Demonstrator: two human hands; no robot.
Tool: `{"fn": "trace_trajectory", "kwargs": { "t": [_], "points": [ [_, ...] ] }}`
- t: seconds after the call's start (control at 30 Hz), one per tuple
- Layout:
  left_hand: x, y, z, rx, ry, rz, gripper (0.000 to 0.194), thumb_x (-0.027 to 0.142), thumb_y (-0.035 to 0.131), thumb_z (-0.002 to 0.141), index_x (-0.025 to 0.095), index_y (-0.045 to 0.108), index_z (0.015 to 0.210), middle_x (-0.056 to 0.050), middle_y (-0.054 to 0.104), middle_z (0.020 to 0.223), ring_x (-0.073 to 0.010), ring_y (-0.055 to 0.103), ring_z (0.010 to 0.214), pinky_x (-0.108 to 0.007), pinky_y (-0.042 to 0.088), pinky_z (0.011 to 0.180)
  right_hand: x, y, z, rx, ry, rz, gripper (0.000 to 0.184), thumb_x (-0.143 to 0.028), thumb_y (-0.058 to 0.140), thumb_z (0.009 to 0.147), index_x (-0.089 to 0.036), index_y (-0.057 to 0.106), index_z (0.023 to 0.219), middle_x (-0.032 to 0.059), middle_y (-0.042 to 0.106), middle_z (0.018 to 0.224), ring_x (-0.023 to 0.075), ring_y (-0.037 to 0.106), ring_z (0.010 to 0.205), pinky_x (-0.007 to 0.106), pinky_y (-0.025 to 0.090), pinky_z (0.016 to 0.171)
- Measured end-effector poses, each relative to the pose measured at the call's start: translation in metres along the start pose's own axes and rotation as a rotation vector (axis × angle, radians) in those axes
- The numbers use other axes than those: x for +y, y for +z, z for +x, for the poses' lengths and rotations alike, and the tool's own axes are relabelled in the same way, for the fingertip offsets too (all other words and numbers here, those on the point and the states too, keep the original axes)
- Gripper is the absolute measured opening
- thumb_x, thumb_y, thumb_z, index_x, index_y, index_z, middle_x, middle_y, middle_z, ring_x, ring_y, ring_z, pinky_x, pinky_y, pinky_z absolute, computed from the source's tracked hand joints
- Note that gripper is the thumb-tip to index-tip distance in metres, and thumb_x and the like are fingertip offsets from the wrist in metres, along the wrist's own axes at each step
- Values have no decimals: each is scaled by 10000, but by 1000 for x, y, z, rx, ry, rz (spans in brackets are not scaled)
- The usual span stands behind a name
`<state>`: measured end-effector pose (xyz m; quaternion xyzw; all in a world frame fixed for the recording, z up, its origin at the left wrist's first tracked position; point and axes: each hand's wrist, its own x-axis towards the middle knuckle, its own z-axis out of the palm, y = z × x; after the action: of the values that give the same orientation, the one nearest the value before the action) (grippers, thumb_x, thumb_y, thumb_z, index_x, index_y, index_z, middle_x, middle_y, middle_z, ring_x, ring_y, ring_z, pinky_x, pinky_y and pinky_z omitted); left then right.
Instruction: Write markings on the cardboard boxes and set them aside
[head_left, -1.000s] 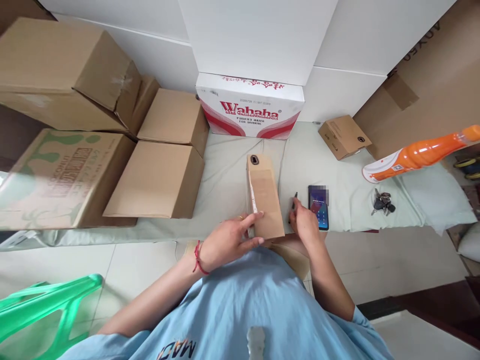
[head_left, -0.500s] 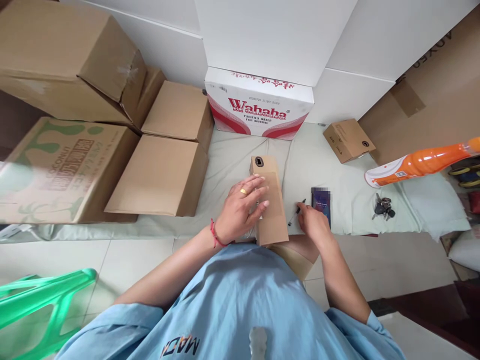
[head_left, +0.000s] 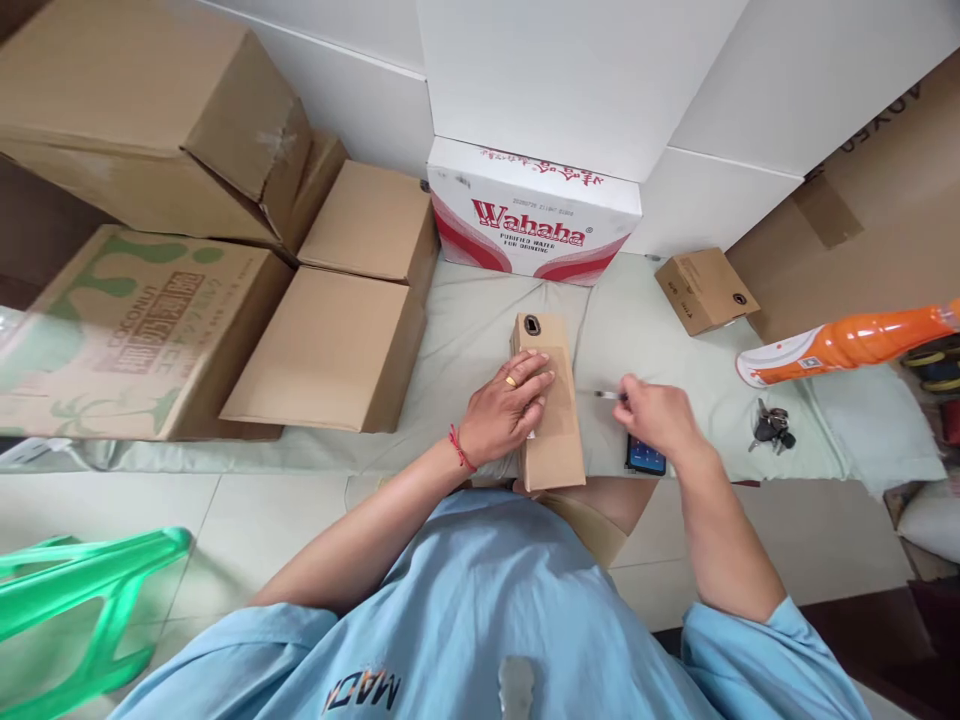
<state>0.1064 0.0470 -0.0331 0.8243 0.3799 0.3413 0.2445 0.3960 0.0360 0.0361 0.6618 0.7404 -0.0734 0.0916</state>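
A narrow brown cardboard box [head_left: 551, 440] lies lengthwise on the pale green sheet [head_left: 465, 340] in front of me. My left hand [head_left: 508, 410], with a gold ring and a red wrist string, rests flat on the box's top with fingers stretched out. My right hand [head_left: 654, 415] is closed on a pen [head_left: 611, 396], lifted a little above the sheet, to the right of the box. A dark phone [head_left: 646, 457] lies partly hidden under my right hand.
Several brown cartons [head_left: 330, 345] are stacked at the left. A white and red Wahaha box [head_left: 536, 220] stands against the wall. A small carton [head_left: 705, 290], an orange bottle [head_left: 847, 340] and keys [head_left: 771, 425] lie at the right. A green plastic stool [head_left: 82, 590] is lower left.
My left hand slid from the box's near edge up onto its top. My right hand picked the pen up from the sheet and raised it above the phone.
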Motion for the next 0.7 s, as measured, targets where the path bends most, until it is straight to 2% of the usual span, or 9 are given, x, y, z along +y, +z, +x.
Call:
{"fn": "trace_trajectory", "kwargs": {
  "t": [0.07, 0.13, 0.2, 0.27, 0.37, 0.43, 0.53, 0.63, 0.7],
  "points": [
    [-1, -1, 1, -16, 5, 18, 420, 222, 467, 1085, 174, 695, 1435, -149, 599, 1628, -330, 474, 1608, -557, 461, 1326, 8, -12, 1, 236, 57, 206, 9, -251, 597, 927, -242, 598, 926, 16, 695, 735, 192, 633, 649, 316, 414, 657],
    [-2, -2, 3, -29, 4, 24, 419, 226, 480, 1072, 178, 688, 1432, -151, 592, 1625, -340, 465, 1609, -569, 454, 1326, 4, -23, 5, 563, 59, 657, 166, -336, 624, 935, -271, 502, 845, -52, 541, 625, 150, 526, 561, 295, 396, 604],
    [-4, -3, 4, -35, 8, 26, 419, 234, 488, 1064, 174, 681, 1431, -157, 586, 1621, -347, 460, 1607, -573, 457, 1319, -14, -31, 16, 751, -5, 1143, 240, -434, 641, 963, -278, 501, 846, -68, 503, 604, 131, 468, 519, 285, 360, 547],
    [-4, -3, 4, -40, 21, 32, 422, 237, 479, 1067, 156, 677, 1430, -170, 583, 1615, -351, 460, 1600, -572, 460, 1312, -41, -36, 35, 628, -84, 1391, 268, -531, 640, 994, -265, 609, 984, -32, 653, 714, 118, 493, 531, 273, 364, 529],
    [-3, -2, 4, -61, 34, 51, 422, 235, 463, 1076, 139, 683, 1423, -191, 572, 1620, -355, 450, 1605, -588, 431, 1327, -82, -34, 73, 443, -151, 1448, 280, -509, 701, 949, -255, 671, 1063, -20, 746, 821, 105, 540, 583, 253, 423, 579],
    [0, -2, 4, -68, 5, 73, 417, 244, 485, 1074, 150, 694, 1422, -201, 505, 1686, -374, 393, 1645, -615, 405, 1336, -103, -28, 97, 448, -137, 1413, 175, -417, 681, 927, -242, 671, 933, -45, 698, 714, 113, 568, 601, 264, 466, 641],
    [6, -5, 4, -76, -65, 103, 418, 250, 526, 1065, 180, 709, 1434, -182, 341, 1804, -415, 283, 1700, -645, 403, 1325, -121, -15, 118, 476, -41, 1345, 151, -334, 600, 916, -252, 602, 789, -75, 596, 591, 129, 584, 593, 283, 482, 670],
    [14, -12, 6, -131, -126, 120, 442, 252, 524, 1070, 223, 699, 1475, -149, 307, 1830, -433, 277, 1697, -647, 494, 1256, -126, -4, 120, 526, 30, 1298, 51, -306, 615, 870, -259, 598, 883, -84, 633, 627, 140, 611, 606, 292, 495, 692],
    [18, -16, 9, -175, -159, 134, 453, 259, 527, 1070, 251, 689, 1492, -132, 317, 1831, -438, 286, 1690, -644, 556, 1194, -125, -1, 115, 581, 43, 1308, 119, -329, 642, 853, -259, 607, 942, -65, 696, 703, 153, 665, 665, 303, 523, 745]
  ]
}}
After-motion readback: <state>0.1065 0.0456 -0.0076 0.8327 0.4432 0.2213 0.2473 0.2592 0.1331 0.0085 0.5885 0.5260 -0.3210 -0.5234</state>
